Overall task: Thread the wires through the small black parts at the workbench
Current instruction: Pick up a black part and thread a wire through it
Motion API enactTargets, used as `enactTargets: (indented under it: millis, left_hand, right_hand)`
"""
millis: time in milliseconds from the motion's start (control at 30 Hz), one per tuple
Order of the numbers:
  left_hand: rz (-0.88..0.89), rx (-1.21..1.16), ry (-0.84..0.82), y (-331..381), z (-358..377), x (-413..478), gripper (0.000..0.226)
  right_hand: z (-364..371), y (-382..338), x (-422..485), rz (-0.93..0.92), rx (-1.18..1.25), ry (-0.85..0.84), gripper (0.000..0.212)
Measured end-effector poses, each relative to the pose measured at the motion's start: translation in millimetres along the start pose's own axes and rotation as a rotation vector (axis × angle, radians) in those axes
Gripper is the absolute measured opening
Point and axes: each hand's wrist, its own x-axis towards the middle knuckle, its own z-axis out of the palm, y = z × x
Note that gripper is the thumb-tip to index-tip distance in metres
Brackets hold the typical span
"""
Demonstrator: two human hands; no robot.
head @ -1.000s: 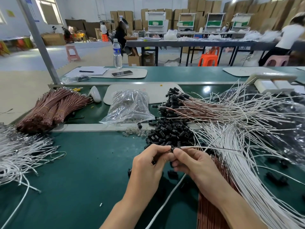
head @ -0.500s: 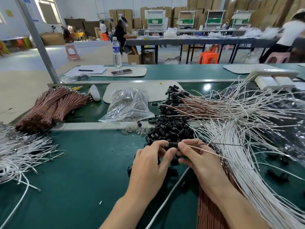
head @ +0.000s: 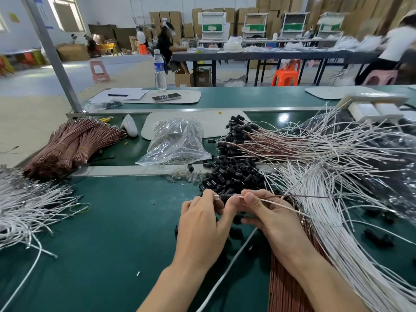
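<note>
Over the desk (head: 112, 221), pinching a black part (head: 225, 196) with left hand (head: 200, 226) fingers, feeding a wire (head: 276, 204) through with right hand (head: 270, 219) fingers, also pinching. Looking at many done wires (head: 247, 140) behind, leaving big piles (head: 231, 176) waiting.

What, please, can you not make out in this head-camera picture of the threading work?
1. Head view: how far the wire sits in the black part; fingers of the left hand and right hand cover its ends.
2. Head view: what the plastic bag holds; crinkles and glare hide it.
3. Head view: the seated person far right; blurred and cut by the edge.
</note>
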Motion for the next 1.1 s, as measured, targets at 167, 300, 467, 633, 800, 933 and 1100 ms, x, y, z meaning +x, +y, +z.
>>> enactTargets:
  millis: [167,300,467,633,800,933,1100]
  left_hand:
    - [0.024,0.074,0.049,2,2,-1,0.044]
    - [0.039,0.066,0.037,2,1,-2,0.042]
    - [0.047,0.037,0.03,1,0,-2,0.042]
    - [0.054,-0.002,0.043,4,-2,-3,0.039]
    - [0.019,-0.053,0.02,3,-2,-3,0.038]
    - [0.012,-0.163,-0.008,1,-4,-6,0.023]
    - [0.083,-0.204,-0.077,1,-9,-10,0.01]
  right_hand:
    - [0,-1,-2,0.004,-0.04,-0.036,0.024]
    - [0,0,-1,0.005,-0.052,-0.057,0.023]
    - [0,4,0,-0.001,-0.019,-0.107,0.035]
    - [-1,6,3,-0.014,-0.023,-0.114,0.051]
    - [0,4,3,0.021,0.041,-0.127,0.054]
    - [3,0,1,0.093,0.113,-0.127,0.023]
    - [1,-2,-1,0.125,0.084,-0.095,0.037]
